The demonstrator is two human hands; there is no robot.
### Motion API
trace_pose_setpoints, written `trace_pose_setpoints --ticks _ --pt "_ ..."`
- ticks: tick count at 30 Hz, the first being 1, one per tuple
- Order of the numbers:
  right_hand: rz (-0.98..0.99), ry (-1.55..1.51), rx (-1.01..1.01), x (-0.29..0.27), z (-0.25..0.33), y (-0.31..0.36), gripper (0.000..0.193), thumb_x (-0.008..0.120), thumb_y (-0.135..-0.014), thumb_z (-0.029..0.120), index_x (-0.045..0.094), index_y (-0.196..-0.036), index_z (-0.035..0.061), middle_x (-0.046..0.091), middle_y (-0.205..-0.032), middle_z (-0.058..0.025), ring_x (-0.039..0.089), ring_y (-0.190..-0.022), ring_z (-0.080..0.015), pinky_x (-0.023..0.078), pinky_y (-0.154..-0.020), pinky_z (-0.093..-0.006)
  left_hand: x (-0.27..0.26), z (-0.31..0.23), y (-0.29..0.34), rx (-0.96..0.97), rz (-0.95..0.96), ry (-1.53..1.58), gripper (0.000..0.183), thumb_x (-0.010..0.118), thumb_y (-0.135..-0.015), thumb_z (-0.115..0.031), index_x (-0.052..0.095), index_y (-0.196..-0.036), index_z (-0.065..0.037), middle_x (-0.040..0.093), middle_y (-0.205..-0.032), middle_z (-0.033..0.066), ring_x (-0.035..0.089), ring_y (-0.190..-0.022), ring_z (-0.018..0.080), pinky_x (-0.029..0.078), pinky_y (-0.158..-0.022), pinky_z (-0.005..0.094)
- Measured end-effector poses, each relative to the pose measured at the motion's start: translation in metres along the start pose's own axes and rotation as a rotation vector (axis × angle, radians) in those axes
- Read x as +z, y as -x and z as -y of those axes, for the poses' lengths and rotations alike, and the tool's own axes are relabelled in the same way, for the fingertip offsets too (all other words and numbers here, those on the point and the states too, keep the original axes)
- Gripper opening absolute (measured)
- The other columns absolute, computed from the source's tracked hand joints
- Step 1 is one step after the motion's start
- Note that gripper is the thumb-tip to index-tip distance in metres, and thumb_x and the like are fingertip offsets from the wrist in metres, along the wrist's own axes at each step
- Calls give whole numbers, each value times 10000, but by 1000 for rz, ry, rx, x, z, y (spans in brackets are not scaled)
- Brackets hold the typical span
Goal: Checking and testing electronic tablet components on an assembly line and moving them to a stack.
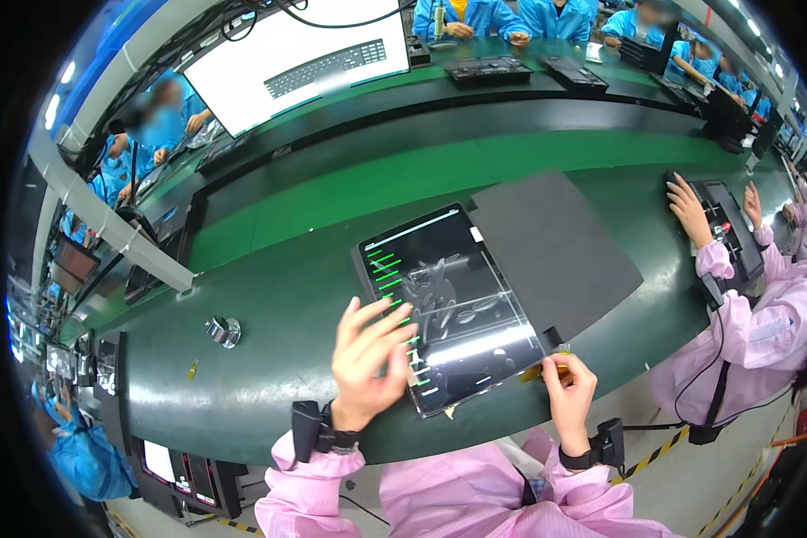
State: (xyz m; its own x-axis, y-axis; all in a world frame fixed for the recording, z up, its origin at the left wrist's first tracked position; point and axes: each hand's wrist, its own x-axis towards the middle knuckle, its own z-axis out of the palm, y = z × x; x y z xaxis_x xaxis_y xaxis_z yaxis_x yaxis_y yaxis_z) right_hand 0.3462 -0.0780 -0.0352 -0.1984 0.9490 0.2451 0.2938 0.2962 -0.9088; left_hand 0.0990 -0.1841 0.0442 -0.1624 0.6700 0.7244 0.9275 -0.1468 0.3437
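A flat tablet-like screen (462, 309) lies slightly tilted to the left on the green table. Its display is lit with short green lines along the left side, and a clear, wrinkled film seems to cover the glass. My left hand (370, 363) is over its left edge, fingers spread and holding nothing. At the near right corner, my right hand (569, 390) has thumb and forefinger pinched together. An amber strip (531, 373) shows beside those fingertips; whether they grip it is unclear. A dark grey flat sheet (556, 251) lies against the screen's right side.
A shiny metal knob-shaped piece (223, 331) and a small yellow scrap (193, 369) lie on the table (269, 386) to the left. A large monitor (300, 67) stands beyond. To the right, a co-worker in a pink sleeve (753, 323) handles a black device (729, 229).
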Motion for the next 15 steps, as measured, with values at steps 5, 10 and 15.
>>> trace_pose_setpoints --ticks 5,10,15 --pt "-33 -88 -27 2 -5 3 82 617 -826 38 610 -775 -25 563 -675 -37 496 -549 -74 354 -482 -209 -6 33 38 -40 35 114 186 526 -773 -109 699 -806 -48 659 -784 80 513 -716 236 416 -666 338" --pt "-29 -118 -42 -1 -6 4 135 533 -904 77 568 -820 -23 589 -755 -39 520 -604 -76 411 -549 -201 0 34 39 127 154 129 252 550 -732 -273 729 -844 -136 502 -682 -9 432 -696 205 367 -644 337" --pt "-5 -16 -52 1 -5 0 109 572 -858 50 585 -785 -30 569 -693 -45 512 -556 -79 369 -504 -207 -1 30 38 193 256 134 285 553 -753 -332 735 -913 -181 486 -698 -25 422 -721 187 314 -716 352"
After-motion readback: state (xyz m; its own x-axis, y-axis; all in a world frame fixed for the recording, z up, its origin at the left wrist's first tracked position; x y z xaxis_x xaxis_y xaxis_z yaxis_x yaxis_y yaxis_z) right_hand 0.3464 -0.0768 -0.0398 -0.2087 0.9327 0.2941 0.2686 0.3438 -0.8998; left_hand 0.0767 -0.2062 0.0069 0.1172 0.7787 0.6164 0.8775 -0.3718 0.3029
